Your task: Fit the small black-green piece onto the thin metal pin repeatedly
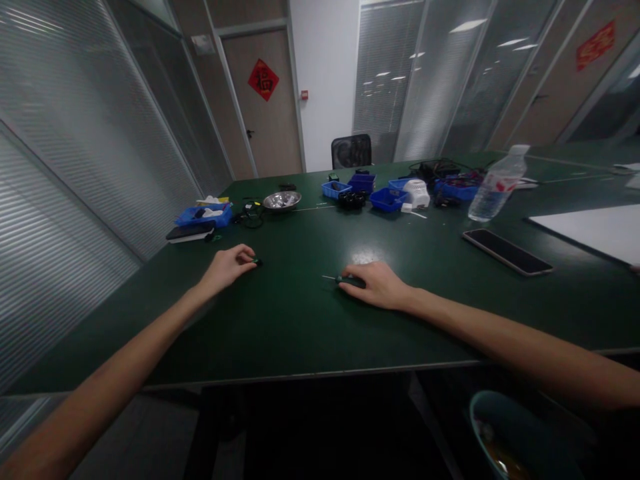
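Note:
My right hand [377, 285] rests on the green table [295, 327], its fingers wrapped round the dark handle of a screwdriver [352, 281]. The thin metal shaft points left, low over the tabletop. Farther left, my left hand [229, 268] pinches a small black and green part [257, 262] between thumb and fingertips. That part is too small to name. A gap of bare tabletop lies between the two hands, and the screwdriver tip is apart from the small part.
Behind my left hand are a blue tray [220, 217], a black notebook [190, 232] and a metal bowl [283, 201]. Blue bins [387, 200] stand at the back. To the right are a water bottle [499, 185], a phone [507, 252] and a white sheet [595, 230]. A bucket [483, 413] sits below the edge.

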`<state>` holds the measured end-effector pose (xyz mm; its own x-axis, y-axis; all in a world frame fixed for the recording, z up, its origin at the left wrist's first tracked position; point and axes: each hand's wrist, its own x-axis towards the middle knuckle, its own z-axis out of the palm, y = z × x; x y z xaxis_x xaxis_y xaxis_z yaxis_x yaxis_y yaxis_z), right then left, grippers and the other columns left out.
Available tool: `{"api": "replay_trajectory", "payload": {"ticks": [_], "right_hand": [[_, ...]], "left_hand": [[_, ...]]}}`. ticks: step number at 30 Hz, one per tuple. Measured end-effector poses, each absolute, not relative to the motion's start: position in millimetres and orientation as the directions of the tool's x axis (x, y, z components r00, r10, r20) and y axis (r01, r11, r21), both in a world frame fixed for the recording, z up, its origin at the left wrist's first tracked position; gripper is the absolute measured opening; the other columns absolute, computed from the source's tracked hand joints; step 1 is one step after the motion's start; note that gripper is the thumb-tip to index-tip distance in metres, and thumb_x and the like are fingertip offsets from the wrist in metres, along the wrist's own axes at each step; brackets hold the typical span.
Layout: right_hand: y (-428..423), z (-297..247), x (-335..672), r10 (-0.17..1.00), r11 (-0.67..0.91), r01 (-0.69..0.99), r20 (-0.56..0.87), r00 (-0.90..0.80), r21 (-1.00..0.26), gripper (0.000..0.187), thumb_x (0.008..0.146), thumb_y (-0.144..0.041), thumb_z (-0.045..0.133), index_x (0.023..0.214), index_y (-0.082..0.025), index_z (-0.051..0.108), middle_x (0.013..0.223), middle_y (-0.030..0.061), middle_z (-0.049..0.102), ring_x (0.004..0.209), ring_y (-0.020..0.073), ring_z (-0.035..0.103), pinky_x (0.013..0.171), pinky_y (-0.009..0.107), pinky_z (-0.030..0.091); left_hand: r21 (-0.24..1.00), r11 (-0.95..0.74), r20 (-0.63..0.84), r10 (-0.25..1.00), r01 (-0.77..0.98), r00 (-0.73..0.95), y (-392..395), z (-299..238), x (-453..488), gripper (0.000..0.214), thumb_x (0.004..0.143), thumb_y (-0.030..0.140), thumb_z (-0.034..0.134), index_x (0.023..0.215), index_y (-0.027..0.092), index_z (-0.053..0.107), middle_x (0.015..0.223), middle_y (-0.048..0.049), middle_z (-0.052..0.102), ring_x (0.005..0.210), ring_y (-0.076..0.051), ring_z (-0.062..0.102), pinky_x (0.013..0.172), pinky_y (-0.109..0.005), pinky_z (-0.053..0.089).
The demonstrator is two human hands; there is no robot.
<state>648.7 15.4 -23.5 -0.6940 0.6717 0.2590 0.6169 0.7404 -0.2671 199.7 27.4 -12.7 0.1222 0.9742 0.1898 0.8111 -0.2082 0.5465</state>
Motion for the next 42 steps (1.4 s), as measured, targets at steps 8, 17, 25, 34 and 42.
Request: {"api": "replay_trajectory", "payload": {"ticks": [8,17,25,34,42], "right_hand": [[14.1,-23.5,649.9,0.624,0.781,0.555,0.315,-0.716,-0.287,0.034,0.107,-0.05,0.057,0.119,-0.022,0.071,0.101,0.0068,0.076,0.08,0.0204,0.067,0.071,0.032,0.04],[12.1,-20.2,651.0,0.603,0.796,0.523,0.329,-0.726,-0.305,0.028,0.104,-0.045,0.06,0.118,-0.021,0.066,0.105,0.0065,0.073,0.08,0.0188,0.063,0.07,0.031,0.038],[10.7,-17.9,651.2,0.638,0.767,0.567,0.269,-0.721,-0.301,0.024,0.098,-0.036,0.064,0.118,-0.023,0.063,0.1,0.005,0.074,0.079,0.0198,0.062,0.07,0.032,0.037],[12.8,-19.5,649.8,0.593,0.804,0.536,0.274,-0.757,-0.257,0.033,0.108,-0.049,0.054,0.119,-0.023,0.07,0.101,0.007,0.074,0.086,0.0213,0.066,0.071,0.032,0.04],[15.3,-22.4,651.4,0.573,0.819,0.518,0.289,-0.767,-0.246,0.041,0.109,-0.053,0.052,0.119,-0.022,0.076,0.099,0.007,0.073,0.079,0.019,0.064,0.067,0.031,0.038]], "left_hand": [[0.693,-0.496,0.217,0.836,0.524,0.504,-3.0,-21.8,346.4,0.036,0.094,0.034,0.079,0.124,0.022,0.063,0.105,-0.0046,0.079,0.086,-0.019,0.07,0.076,-0.031,0.049],[0.712,-0.513,0.243,0.821,0.48,0.517,-10.7,-33.6,352.6,0.06,0.097,0.031,0.077,0.15,0.026,0.051,0.115,-0.0052,0.077,0.105,-0.023,0.072,0.09,-0.036,0.05],[0.585,-0.596,0.27,0.782,0.55,0.561,-12.5,-23.6,344.8,0.023,0.1,0.038,0.073,0.118,0.023,0.075,0.122,-0.0082,0.073,0.116,-0.027,0.065,0.1,-0.041,0.05],[0.529,-0.63,0.279,0.762,0.568,0.585,-11.2,-24.3,341.2,0.019,0.101,0.037,0.068,0.11,0.021,0.071,0.123,-0.0091,0.071,0.117,-0.028,0.062,0.104,-0.043,0.048],[0.503,-0.644,0.282,0.753,0.576,0.595,-11.4,-25.1,341.5,0.017,0.101,0.035,0.067,0.11,0.021,0.069,0.123,-0.0092,0.07,0.117,-0.028,0.062,0.107,-0.043,0.047]]}}
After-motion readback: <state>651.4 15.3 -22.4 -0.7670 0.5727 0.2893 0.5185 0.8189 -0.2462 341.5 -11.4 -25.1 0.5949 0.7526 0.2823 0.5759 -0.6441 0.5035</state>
